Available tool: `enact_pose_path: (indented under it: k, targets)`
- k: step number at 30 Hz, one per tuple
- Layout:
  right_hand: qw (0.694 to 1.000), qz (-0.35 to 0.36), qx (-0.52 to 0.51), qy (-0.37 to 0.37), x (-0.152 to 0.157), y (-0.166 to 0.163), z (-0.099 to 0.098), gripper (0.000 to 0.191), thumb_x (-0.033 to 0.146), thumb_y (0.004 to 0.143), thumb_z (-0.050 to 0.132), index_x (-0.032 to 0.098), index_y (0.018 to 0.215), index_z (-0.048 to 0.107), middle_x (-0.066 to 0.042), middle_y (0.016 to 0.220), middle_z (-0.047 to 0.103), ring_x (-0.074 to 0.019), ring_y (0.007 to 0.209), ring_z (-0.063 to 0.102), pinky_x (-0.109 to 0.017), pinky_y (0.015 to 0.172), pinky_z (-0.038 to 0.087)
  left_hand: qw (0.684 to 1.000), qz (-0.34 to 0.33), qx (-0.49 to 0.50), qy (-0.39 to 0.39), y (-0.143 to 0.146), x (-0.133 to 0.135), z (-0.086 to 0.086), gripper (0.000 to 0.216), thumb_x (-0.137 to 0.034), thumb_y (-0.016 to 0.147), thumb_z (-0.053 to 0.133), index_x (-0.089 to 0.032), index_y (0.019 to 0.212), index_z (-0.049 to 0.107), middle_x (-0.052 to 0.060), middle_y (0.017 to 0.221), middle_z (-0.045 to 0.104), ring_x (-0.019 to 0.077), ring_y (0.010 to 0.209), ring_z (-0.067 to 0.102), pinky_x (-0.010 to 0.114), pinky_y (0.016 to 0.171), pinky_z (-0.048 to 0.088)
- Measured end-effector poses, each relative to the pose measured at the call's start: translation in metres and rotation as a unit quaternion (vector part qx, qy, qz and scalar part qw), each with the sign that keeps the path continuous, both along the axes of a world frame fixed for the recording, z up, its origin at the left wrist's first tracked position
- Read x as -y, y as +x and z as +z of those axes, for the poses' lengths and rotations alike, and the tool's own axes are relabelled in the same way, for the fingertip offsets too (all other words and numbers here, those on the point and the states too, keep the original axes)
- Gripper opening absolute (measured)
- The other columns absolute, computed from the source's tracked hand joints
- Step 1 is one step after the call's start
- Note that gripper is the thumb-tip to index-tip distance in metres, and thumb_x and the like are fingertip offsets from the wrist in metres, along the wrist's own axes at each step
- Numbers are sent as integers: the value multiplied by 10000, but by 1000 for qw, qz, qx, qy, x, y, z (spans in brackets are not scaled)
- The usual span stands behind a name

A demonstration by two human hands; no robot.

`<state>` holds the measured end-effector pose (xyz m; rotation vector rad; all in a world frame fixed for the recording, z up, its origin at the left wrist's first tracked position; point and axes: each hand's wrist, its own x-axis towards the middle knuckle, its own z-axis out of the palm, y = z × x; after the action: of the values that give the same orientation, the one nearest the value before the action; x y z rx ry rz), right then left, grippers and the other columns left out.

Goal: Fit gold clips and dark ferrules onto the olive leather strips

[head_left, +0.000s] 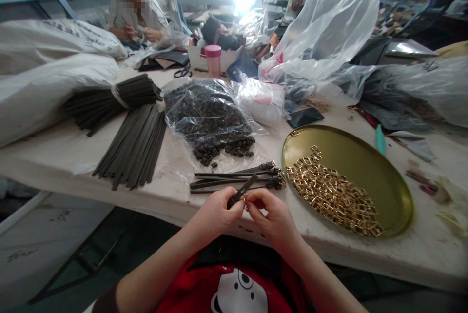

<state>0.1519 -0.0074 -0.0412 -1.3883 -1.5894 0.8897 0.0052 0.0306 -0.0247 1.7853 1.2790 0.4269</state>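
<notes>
My left hand (218, 209) is closed on a dark strap (244, 190), whose end sticks up past the fingers and shows a small slot. Close beside it, my right hand (269, 209) pinches a small gold buckle (245, 203) against the strap; the fingers hide most of the buckle. Just beyond my hands lie several straps with buckles (234, 179), their gold ends toward the right. A round gold tray (380, 176) to the right holds a heap of gold buckles (332, 193). Small dark loops (239, 147) spill from a clear plastic bag (208, 108).
Loose dark straps (133, 147) and a tied bundle (117, 93) lie at the left, near large white sacks (54, 84). Behind stand a pink-lidded cup (213, 62) and a phone (305, 117). A teal tool (380, 140) lies beyond the tray. Another person (137, 15) sits across the table.
</notes>
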Motion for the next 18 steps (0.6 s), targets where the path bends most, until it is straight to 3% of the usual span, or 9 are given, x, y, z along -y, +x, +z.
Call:
enact_pose_path:
  k: [6,10,14,18]
  targets:
    - [1000,10,-22,2,-1,1,1,98,113,766,493,199,753,536,-30,850,613,-143,753,570,-267,664,461,1000,4,-4,3,1,0,-3,209,-325,768,458,-164,651,519,-40,598,495,121,590,455,220,532,317]
    - [990,-22,-133,-45,-2,1,3,51,190,762,550,189,712,547,-35,872,589,-129,699,563,-270,629,476,999,-20,28,-24,-6,-2,0,296,-399,822,399,-167,695,532,-35,610,495,121,595,458,213,533,333]
    - [932,-72,-324,-145,-5,4,7,157,302,698,647,176,687,555,-9,834,574,-83,570,532,-237,524,475,998,-45,30,-41,-15,0,13,327,-393,870,320,-177,792,553,-32,621,507,121,607,483,209,568,347]
    - [858,-99,-456,-217,-5,1,9,220,289,610,733,175,718,578,6,796,587,-69,559,534,-207,517,470,995,-94,-10,-37,-18,4,23,301,-351,870,332,-184,746,551,-27,654,517,126,640,485,203,569,336]
